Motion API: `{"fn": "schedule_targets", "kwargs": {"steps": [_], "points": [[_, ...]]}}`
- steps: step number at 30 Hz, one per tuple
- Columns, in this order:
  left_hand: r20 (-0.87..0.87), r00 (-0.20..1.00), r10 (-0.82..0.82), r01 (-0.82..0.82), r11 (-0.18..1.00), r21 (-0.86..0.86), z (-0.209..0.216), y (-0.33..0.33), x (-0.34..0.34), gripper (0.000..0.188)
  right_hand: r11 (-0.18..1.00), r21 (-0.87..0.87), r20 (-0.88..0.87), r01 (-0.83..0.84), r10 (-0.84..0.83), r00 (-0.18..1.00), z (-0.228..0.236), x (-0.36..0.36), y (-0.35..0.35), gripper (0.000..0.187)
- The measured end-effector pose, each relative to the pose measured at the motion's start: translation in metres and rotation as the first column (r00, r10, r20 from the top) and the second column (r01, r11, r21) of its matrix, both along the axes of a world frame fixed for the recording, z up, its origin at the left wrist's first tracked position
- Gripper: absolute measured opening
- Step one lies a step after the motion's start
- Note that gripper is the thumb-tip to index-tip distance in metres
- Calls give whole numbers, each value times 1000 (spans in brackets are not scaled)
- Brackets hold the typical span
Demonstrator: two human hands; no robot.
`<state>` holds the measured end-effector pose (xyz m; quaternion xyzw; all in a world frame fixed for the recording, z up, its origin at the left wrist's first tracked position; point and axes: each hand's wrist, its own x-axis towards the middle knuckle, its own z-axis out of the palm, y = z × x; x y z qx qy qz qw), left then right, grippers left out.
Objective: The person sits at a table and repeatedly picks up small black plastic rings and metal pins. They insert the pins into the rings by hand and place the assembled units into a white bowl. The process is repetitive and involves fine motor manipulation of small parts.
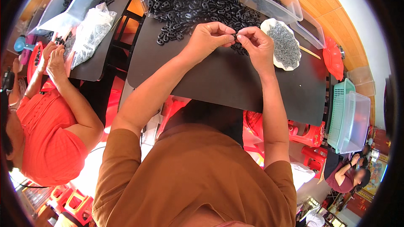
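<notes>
Over the dark table, my left hand and my right hand meet fingertip to fingertip, both in a pinch. Between them is a small black plastic piece, mostly covered by the thumbs and forefingers. Whether a second tiny part sits in the right fingertips, I cannot tell. Just beyond my hands spreads a large heap of black plastic pieces, many oval with two holes. Close to the right of my right hand stands a white scalloped dish full of tiny grey metal-looking parts.
Clear plastic bins line the far edge of the dark table. A red dish and a green basket are at the right. On the left, a person in red works beside a plastic bag. Red stools stand below.
</notes>
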<state>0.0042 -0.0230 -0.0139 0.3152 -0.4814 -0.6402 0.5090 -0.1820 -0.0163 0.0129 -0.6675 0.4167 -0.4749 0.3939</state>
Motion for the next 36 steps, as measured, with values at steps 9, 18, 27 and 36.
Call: {"fn": "schedule_targets", "kwargs": {"steps": [9, 18, 27, 36], "points": [[-4, 1000, 0, 0, 1000, 12, -2, -1, 1, 14, 1000, 8, -7, -22, 22, 1000, 0, -1, -3, 10], [61, 998, 11, -12, 1000, 5, -1, -1, 0, 12, 998, -58, -51, -16, 13, 999, -7, -1, -4, 7], [198, 980, 6, -1, 1000, -24, -5, -1, 1, 11, 994, -99, -198, -37, 17, 980, -7, 1, -1, 7], [-26, 1000, -6, 8, 996, 86, -6, -3, 0, 13, 986, 159, 24, -53, 50, 998, -2, -6, -2, 14]]}}
